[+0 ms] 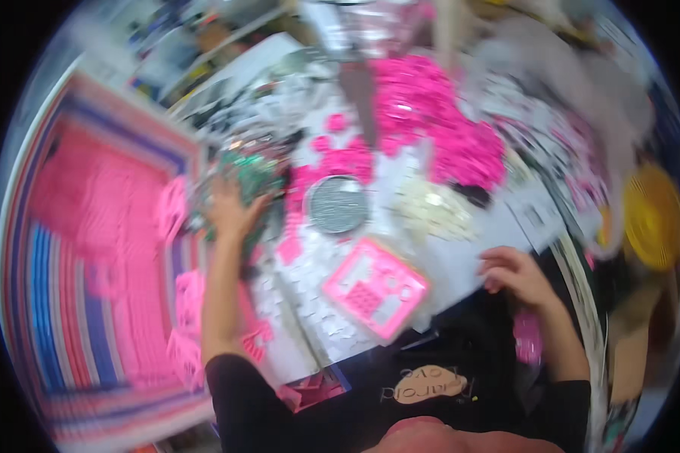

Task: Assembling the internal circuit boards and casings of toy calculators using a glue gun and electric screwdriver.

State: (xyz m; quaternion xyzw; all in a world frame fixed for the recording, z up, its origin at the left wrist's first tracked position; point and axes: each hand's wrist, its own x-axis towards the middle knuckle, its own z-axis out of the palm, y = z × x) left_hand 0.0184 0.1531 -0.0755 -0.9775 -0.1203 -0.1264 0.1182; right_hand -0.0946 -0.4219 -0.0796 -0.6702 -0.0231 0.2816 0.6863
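My left hand lies with spread fingers on a heap of shiny green and clear small pieces, to the left of the table's middle. Blur hides whether any piece is under the fingertips. My right hand hovers by the table's near right edge, fingers loosely bent and apart, nothing visible in them. Between the hands lies a pink rectangular plastic panel with cut-outs, on what looks like clear bags. Beyond it stands a round tin full of thin grey metal pins.
At the left is a large striped box holding pink plastic parts. Bright pink pieces are heaped at the back, with cream pieces nearer. White pieces lie scattered in front. A yellow round basket stands far right.
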